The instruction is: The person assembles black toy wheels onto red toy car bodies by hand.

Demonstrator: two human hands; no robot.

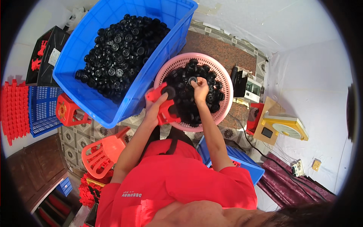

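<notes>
Over pink basket (228, 81) | right hand (201, 90) pinching wheel (192, 80) | left hand (153, 109) gripping red frame (163, 113) at rim | blue tub (162, 56) crowding left

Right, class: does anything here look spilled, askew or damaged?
Nothing stands out. Round black parts lie heaped inside the blue tub and pink basket, none visibly spilled; the red part in the left hand shows no visible break.

- Our left hand (153, 111) grips a red plastic frame (163, 114).
- Our right hand (200, 90) pinches a round black plastic wheel (192, 80) above a perforated pink basket (228, 90).
- Alongside, we note a deep blue plastic tub (90, 104).
</notes>
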